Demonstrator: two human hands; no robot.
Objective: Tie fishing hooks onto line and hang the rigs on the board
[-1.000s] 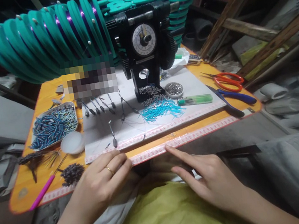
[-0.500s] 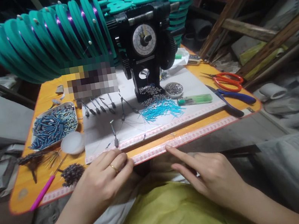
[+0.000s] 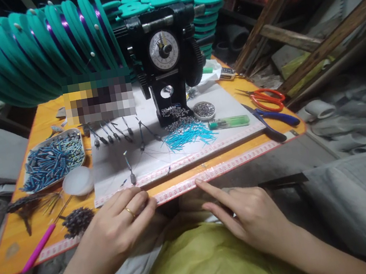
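My left hand (image 3: 118, 222), with a ring on one finger, rests at the near table edge. Its fingers are bent and pressed together, and whatever they hold is hidden. My right hand (image 3: 240, 207) has its index finger stretched onto the printed measuring tape (image 3: 230, 165) along that edge; the thumb is apart and the other fingers curl under. Just beyond the left hand, a small dark weight with a coiled stem (image 3: 131, 173) lies on the white board (image 3: 185, 153). Farther back on the board are several similar weighted pieces (image 3: 112, 134) and thin lines.
A black machine with a dial (image 3: 164, 50) and teal spools (image 3: 24, 56) stands behind. Bright blue sticks (image 3: 190, 136), a dish of metal bits (image 3: 204, 110) and a green tube (image 3: 229, 122) lie before it. Pliers (image 3: 276, 119) and orange scissors (image 3: 269, 98) are right; a filled tray (image 3: 82, 146) is left.
The view has shifted, so the table and machine appear farther left. Both hands keep nearly the same pose at the table edge, the right index finger still on the tape.
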